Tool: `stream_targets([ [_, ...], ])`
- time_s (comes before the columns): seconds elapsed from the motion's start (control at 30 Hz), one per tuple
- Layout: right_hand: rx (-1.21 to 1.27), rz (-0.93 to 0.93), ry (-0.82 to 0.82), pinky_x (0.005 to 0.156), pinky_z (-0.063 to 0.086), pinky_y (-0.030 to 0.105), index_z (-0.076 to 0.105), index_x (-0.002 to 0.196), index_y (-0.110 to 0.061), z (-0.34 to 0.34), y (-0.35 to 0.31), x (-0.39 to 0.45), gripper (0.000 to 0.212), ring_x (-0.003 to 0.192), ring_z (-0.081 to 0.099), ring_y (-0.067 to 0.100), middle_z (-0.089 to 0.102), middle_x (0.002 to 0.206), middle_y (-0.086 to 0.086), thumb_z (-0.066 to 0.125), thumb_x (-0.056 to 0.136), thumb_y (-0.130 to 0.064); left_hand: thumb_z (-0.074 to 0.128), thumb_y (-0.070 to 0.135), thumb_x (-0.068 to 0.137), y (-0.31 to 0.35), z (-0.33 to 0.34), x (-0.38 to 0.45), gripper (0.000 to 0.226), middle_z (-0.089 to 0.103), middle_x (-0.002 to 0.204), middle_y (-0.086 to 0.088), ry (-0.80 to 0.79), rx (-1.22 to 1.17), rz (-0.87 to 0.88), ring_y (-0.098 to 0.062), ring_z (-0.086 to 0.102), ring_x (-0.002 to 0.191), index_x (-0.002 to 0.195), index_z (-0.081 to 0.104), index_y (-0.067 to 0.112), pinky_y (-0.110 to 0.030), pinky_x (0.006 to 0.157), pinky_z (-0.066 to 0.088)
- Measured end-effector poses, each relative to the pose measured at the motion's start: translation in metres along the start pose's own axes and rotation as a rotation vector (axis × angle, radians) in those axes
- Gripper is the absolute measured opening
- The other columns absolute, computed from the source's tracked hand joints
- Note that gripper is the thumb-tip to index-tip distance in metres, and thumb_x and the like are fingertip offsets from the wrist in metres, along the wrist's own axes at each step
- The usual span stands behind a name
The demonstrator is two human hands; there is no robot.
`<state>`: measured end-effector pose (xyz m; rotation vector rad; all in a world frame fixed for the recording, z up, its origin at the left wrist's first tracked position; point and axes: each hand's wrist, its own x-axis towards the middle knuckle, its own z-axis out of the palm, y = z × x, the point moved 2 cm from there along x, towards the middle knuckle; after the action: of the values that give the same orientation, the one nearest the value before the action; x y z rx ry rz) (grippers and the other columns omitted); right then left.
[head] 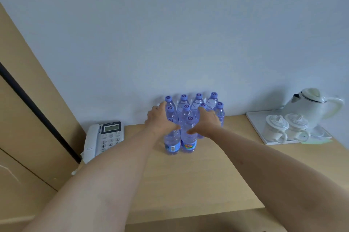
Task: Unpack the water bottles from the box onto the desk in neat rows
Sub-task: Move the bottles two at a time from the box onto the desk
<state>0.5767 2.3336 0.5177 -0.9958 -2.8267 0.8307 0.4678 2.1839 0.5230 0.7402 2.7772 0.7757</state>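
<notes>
Both bare forearms sweep in from six o'clock, and they're the biggest thing on show! Beneath them runs the pale wooden worktop [198, 175], backed by a plain blue-grey wall [170, 33]. Over at three o'clock, a white tray [260, 133] carries a white kettle with a curved handle [309, 107] and two white lidded mugs [283, 127]. At nine o'clock sits a white desk telephone with a grey keypad [105, 137].

Now the action, dead centre toward twelve: a cluster of clear plastic water bottles with purple caps [188, 137], all upright, packed touching in rows against the wall. Four in the back row, four more in front of them, and just two in the nearest row. The left hand [160, 120] presses the cluster's left flank, fingers fairly straight; the right hand [205, 120] reaches in from the right, fingers laid over the bottles. Neither clearly grips one, so it looks like squaring up.

Progress? Ten standing, and the front row looks unfinished. No box is in view, so what's left inside can't be told.
</notes>
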Motion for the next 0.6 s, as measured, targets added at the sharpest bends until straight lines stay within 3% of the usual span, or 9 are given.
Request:
stream_targets([
  [0.13,-0.077,-0.015,0.085,0.096,0.045,0.043,0.031,0.140,-0.028,-0.035,0.002,-0.032,0.101,0.124,0.041,0.032,0.041,0.130,0.010,0.083,0.057,-0.050,0.077,0.059,0.058,0.031,-0.022,-0.011,0.091,0.041,0.137,-0.001,0.050,0.036,0.128,-0.026,0.040,0.128,0.134,0.038,0.030,-0.047,0.098,0.045],
  [0.3,-0.136,0.063,0.185,0.098,0.045,0.045,0.024,0.146,-0.031,-0.068,0.035,-0.083,0.110,0.127,0.038,0.032,0.037,0.137,0.009,0.084,0.056,-0.049,0.067,0.063,0.067,0.077,-0.016,-0.034,0.087,0.028,0.151,0.003,0.027,0.115,0.334,-0.022,0.025,0.139,0.142,0.030,0.037,-0.044,0.104,0.036],
  [0.6,-0.251,0.344,0.292,0.102,0.040,0.049,0.016,0.149,-0.035,-0.108,0.116,-0.185,0.119,0.136,0.028,0.033,0.023,0.153,0.007,0.087,0.055,-0.054,0.061,0.064,0.071,0.168,0.045,-0.101,0.088,0.005,0.161,0.001,-0.148,0.200,0.590,-0.025,0.002,0.146,0.147,0.024,0.038,-0.055,0.113,0.021],
])
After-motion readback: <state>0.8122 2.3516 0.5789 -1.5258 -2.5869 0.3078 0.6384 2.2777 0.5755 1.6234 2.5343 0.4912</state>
